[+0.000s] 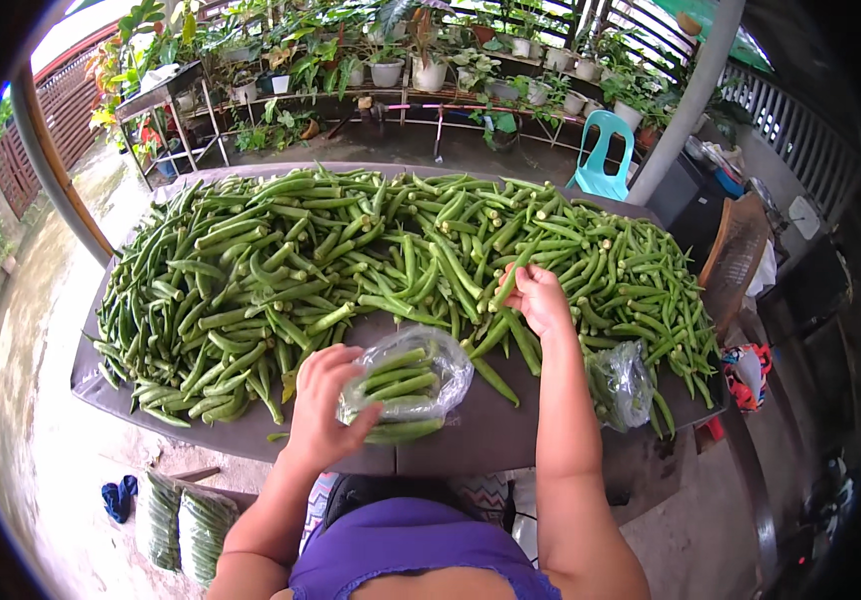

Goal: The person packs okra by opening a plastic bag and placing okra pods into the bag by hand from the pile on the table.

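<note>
A large heap of green okra covers most of the dark table. Near the front edge lies a clear plastic bag with several okra pods inside. My left hand is at the bag's left side, thumb and fingers apart; whether it touches the plastic is hard to tell. Over the heap, right of the middle, my right hand pinches an okra pod between thumb and fingers. One loose pod rests between the bag and my right forearm.
Another clear bag with okra sits at the table's right front. Two filled bags are below the table at left. A turquoise chair and a grey post stand beyond the far right corner. Potted plants line the back.
</note>
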Motion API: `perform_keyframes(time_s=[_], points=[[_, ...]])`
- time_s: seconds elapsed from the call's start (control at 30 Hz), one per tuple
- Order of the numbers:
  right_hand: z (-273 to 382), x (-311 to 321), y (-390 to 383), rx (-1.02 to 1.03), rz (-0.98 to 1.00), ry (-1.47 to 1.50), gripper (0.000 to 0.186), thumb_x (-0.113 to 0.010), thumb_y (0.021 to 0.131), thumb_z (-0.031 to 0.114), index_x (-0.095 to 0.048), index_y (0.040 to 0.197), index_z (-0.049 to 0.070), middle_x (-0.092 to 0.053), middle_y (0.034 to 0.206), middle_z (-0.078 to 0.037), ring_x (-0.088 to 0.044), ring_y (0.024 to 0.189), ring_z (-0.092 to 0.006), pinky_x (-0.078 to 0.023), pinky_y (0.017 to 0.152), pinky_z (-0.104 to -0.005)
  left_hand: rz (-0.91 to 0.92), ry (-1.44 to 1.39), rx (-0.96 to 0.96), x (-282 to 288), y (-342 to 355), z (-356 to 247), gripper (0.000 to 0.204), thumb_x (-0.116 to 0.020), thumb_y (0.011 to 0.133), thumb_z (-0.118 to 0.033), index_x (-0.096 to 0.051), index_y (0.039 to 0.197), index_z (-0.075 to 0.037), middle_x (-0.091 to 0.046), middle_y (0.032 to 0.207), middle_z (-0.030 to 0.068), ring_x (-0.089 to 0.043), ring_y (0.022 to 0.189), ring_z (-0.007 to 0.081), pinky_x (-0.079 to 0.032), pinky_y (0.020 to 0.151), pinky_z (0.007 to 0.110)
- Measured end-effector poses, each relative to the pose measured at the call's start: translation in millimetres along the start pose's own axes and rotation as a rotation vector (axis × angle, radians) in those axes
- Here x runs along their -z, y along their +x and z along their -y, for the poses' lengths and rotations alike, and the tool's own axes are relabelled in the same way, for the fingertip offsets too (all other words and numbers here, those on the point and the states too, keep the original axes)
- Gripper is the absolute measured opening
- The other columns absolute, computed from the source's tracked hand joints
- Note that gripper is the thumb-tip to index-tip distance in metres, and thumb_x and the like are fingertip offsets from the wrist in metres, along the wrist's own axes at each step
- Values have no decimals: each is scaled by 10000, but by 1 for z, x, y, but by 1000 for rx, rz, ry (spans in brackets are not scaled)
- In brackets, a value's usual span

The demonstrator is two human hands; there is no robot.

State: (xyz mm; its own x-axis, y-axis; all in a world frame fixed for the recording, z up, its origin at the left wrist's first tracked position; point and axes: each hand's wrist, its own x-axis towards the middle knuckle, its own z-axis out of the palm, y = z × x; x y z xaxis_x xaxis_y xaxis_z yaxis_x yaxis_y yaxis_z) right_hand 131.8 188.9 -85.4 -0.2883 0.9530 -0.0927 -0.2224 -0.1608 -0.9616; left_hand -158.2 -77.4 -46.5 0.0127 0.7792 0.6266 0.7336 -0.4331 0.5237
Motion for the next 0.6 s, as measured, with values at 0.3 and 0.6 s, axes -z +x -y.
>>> perform_keyframes(time_s=[0.3,0.6], points=[[24,-125,-95,107,334,-30,170,-596,1018,139,-640,1101,-3,-695,955,-108,-707,864,-202,-615,778,-350,603,456,-119,9,10,4,233,-764,800,-294,-725,997,-175,-652,825,-43,-580,1125,171,-170,1152,672],[10,-161,-110,-52,734,-516,218,-647,954,39,-654,1168,-2,-696,1001,-43,-648,907,-102,-542,809,-272,421,265,-76,26,-2,2,63,-726,800,-251,-729,808,-189,-647,816,-71,-561,1103,167,-220,1125,662]])
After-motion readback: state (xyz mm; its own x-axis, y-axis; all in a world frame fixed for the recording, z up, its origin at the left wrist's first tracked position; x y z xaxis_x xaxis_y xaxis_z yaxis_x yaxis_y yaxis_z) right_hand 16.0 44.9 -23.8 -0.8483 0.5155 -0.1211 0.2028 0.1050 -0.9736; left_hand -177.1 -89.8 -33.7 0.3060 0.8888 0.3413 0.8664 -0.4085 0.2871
